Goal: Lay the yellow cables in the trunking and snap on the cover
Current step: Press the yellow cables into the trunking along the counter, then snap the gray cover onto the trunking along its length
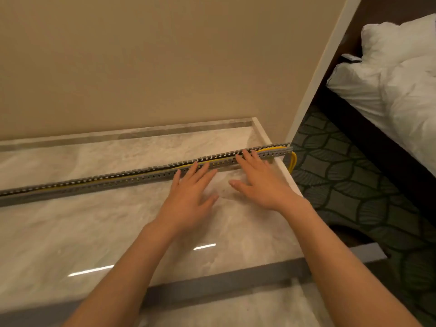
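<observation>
A long grey slotted trunking [99,182] lies across the marble counter [70,232], running from the left edge to past the counter's right end. Yellow cables [146,171] lie inside it and loop out at the right end [293,161], hanging over the edge. My left hand [188,199] is flat and spread, fingertips touching the trunking's near wall. Beside it, my right hand [257,182] is also spread, fingertips resting on the trunking near its right end. A long grey cover strip [212,284] lies along the counter's near side, under my forearms.
A beige wall [165,67] rises behind the counter, with a low marble upstand [141,133]. To the right the counter ends at a drop to patterned dark carpet [354,185]. A bed with white bedding [401,79] stands at the far right.
</observation>
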The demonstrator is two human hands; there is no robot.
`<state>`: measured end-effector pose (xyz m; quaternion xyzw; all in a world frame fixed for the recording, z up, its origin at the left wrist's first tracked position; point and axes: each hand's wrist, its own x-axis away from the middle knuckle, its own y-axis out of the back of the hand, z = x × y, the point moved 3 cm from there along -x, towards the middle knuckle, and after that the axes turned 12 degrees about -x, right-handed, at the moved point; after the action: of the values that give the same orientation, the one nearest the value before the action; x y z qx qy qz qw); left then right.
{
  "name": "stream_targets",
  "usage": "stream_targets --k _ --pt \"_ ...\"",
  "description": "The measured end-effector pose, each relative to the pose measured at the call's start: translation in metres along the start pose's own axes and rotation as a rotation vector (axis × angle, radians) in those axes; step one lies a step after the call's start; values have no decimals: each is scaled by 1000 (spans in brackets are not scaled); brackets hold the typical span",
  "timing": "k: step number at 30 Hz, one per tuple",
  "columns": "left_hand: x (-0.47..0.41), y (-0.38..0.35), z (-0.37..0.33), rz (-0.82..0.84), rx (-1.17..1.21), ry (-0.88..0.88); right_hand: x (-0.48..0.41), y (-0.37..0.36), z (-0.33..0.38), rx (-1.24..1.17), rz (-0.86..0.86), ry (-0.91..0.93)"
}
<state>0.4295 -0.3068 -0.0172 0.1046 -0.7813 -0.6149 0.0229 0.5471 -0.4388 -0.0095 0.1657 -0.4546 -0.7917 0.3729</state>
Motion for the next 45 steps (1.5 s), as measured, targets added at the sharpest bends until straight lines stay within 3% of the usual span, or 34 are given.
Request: stream_targets --k 7,19,25,30,37,41,45 --pt "136 29 71 -42 18 251 51 -64 111 -115 115 190" --pt "383 81 156 -310 61 574 138 -189 326 -231 190 477" --pt "470 91 189 -257 49 657 163 -247 410 -219 206 550" --pt "510 96 216 -242 80 719 154 -285 453 -129 159 570" --pt "522 111 268 -248 94 735 107 -325 484 25 22 434" --pt "501 131 320 -199 -18 636 89 -334 491 -48 -113 470" --pt "457 146 378 -63 -175 511 72 -339 498 8 -93 508"
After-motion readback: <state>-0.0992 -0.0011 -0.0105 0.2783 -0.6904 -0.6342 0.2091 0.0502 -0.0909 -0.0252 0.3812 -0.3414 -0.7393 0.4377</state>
